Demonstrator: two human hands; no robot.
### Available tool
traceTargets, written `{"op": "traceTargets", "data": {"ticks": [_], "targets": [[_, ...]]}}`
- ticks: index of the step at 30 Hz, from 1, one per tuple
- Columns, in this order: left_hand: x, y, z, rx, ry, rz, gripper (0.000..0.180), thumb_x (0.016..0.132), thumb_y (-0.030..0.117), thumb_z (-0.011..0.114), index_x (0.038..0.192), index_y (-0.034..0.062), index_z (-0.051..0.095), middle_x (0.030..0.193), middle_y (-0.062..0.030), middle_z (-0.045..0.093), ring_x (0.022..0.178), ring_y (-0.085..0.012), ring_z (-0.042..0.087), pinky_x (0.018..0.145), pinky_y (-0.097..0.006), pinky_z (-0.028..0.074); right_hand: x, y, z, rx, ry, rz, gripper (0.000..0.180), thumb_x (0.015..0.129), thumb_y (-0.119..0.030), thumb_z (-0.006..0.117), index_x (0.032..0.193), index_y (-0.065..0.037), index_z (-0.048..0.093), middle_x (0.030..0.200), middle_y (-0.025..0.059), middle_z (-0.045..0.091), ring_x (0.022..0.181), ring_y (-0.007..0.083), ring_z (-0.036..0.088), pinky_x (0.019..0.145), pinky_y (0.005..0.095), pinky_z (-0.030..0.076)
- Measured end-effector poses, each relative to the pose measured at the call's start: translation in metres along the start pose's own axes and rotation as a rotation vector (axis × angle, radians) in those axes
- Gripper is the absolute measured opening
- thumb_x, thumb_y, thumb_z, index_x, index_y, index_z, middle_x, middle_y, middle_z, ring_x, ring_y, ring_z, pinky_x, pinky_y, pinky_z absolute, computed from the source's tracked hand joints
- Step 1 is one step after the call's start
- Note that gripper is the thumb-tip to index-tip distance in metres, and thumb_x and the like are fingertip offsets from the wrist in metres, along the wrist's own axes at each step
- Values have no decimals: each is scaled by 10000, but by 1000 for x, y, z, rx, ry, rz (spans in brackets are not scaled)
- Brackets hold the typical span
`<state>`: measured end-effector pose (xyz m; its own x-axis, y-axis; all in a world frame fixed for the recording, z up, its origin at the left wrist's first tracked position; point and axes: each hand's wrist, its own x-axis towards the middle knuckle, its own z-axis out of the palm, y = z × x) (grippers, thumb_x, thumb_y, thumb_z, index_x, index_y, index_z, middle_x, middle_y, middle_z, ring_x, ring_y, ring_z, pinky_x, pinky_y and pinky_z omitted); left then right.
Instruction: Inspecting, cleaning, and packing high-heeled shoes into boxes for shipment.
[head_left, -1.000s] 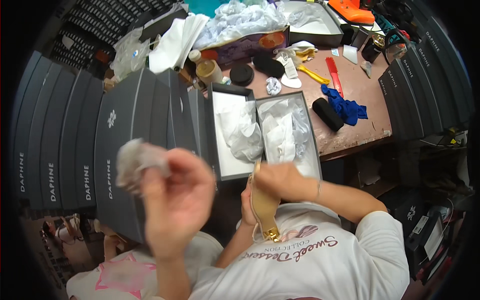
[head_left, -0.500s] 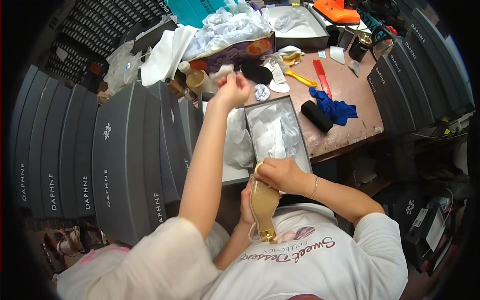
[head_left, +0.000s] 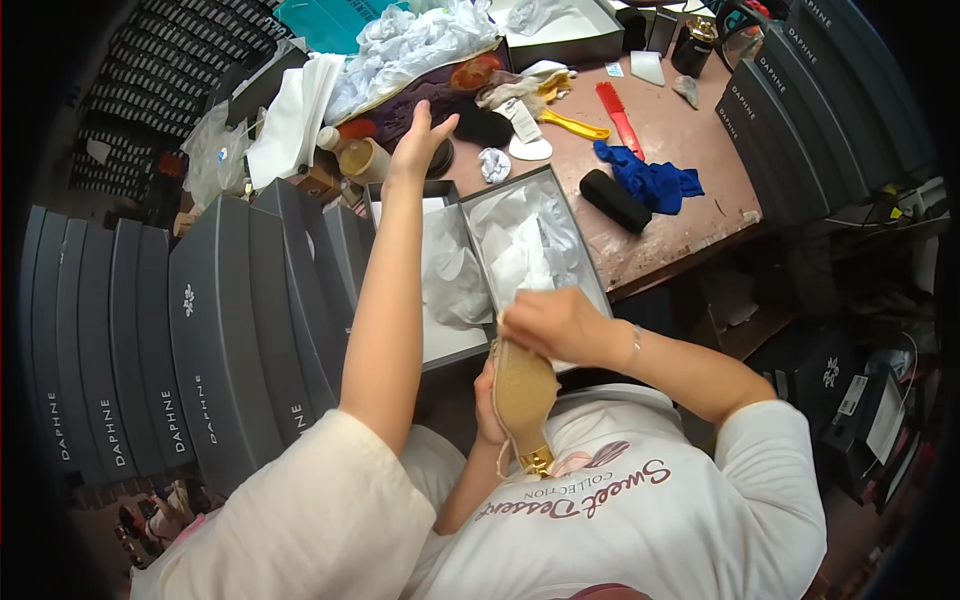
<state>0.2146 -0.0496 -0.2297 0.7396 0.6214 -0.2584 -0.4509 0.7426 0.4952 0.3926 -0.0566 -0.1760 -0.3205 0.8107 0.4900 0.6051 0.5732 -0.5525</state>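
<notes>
Watching remotely, I'm seeing the co-worker's hand (head_left: 420, 145) spreading bare fingers at upper left; approx. a sec ago it was carrying a pale wad, no longer visible there. For the work, the tan shoe (head_left: 525, 390) is staying at lower ctr, outside the boxes: my left hand (head_left: 487, 405) is gripping its side, my right hand (head_left: 550, 325) is pinching the top end, blurred, so anything btwn those fingers I can't tell. The co-worker's forearm (head_left: 385, 310) is overlapping the left open box (head_left: 440, 345), partly blocking access; the right open box (head_left: 580, 237) is holding white tissue (head_left: 535, 245). Grey boxes (head_left: 215, 340) are crowding the left; black roll (head_left: 614, 200) + blue cloth (head_left: 655, 182) are lying on the tabletop (head_left: 705, 225), upper right.
</notes>
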Motion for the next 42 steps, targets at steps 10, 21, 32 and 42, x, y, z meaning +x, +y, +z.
{"op": "traceTargets", "data": {"ticks": [10, 21, 32, 42], "targets": [[4, 13, -4, 34, 96, 21, 637, 950, 551, 274, 1299, 51, 457, 1113, -144, 615, 874, -212, 643, 706, -334, 546, 30, -8, 1, -106, 18, -42, 120, 728, -138, 610, 795, -80, 530, 690, 48, 529, 561, 208, 605, 464, 344, 498], [-1, 13, -4, 29, 202, 83, 679, 945, 562, 280, 1333, 28, 441, 1248, -177, 554, 1060, -229, 592, 890, -383, 497, -6, -31, 10, -51, -186, -205, 177, 693, -164, 647, 825, -117, 539, 736, 30, 520, 589, 202, 605, 447, 309, 474], [-5, 4, -4, -82, 145, -29, 705, 936, 585, 278, 1351, 39, 444, 1242, -192, 563, 916, -235, 635, 753, -336, 533, 8, 10, 2, -9, 3, -80, 116, 739, -168, 608, 804, -120, 525, 707, 32, 486, 548, 179, 594, 433, 314, 466], [-6, 7, -15, -94, -19, -19, 623, 954, 533, 282, 1338, 67, 436, 1261, -144, 541, 1108, -220, 562, 929, -388, 475, 20, -1, 13, -183, -16, -85, 146, 697, -182, 626, 792, -135, 525, 696, 24, 511, 530, 178, 593, 420, 307, 466]]}}
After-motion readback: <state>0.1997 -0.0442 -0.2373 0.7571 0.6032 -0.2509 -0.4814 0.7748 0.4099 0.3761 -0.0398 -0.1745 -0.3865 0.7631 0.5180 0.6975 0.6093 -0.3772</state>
